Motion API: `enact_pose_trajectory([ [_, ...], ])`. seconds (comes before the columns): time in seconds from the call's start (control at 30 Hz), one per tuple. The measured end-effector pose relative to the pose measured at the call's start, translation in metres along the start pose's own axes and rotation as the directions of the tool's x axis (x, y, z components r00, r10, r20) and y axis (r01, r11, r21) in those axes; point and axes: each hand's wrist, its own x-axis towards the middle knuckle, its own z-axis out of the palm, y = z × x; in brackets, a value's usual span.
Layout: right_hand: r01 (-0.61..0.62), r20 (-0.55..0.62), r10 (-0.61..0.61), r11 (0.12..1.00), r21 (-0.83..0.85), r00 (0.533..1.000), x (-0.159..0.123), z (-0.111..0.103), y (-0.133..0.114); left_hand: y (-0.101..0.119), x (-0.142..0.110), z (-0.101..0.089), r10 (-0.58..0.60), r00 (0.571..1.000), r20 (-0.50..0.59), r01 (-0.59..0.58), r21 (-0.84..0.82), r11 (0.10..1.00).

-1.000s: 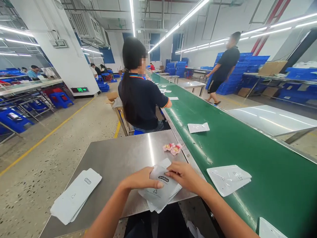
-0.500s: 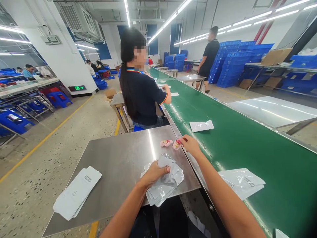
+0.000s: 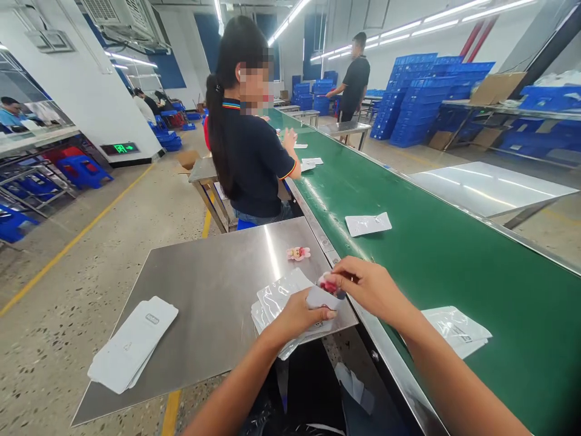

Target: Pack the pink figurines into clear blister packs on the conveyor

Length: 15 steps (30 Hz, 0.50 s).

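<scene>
My left hand [image 3: 297, 316] grips a small white plastic pouch [image 3: 323, 298] over the table's near right corner. In the fingers of my right hand [image 3: 363, 283] is a small pink figurine [image 3: 327, 283], held at the pouch's upper end; whether it is partly inside I cannot tell. Beneath my left hand lies a loose pile of glossy white pouches [image 3: 279, 292], partly hidden by the hand. A second pink figurine [image 3: 298, 254] rests on the metal table [image 3: 209, 284] just beyond the pile. A neat stack of white printed pouches [image 3: 134, 345] sits at the table's left.
Along the right runs a green conveyor belt [image 3: 436, 254] with a metal edge. It carries a single white pouch [image 3: 368, 224] and a group of pouches [image 3: 456, 332] nearer me. A seated co-worker [image 3: 254, 157] is ahead. Blue crates [image 3: 420, 100] are stacked beyond the belt.
My right hand has lifted a figurine off the table's right edge and brought it to the pouch. My left hand has shifted slightly right with the pouch. The view has moved a little.
</scene>
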Motion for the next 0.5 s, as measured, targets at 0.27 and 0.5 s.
enact_pose_trajectory([
  [0.27, 0.276, 0.241, -0.235, 0.949, -0.154, 0.942, -0.019, 0.005, -0.002, 0.017, 0.004, 0.017, 0.126, 0.985, -0.121, -0.088, 0.28, 0.956],
  [0.5, -0.372, -0.223, 0.344, 0.924, -0.094, 0.912, -0.013, -0.041, 0.099, -0.005, 0.023, -0.05, 0.24, 0.918, -0.315, 0.005, 0.615, 0.789],
])
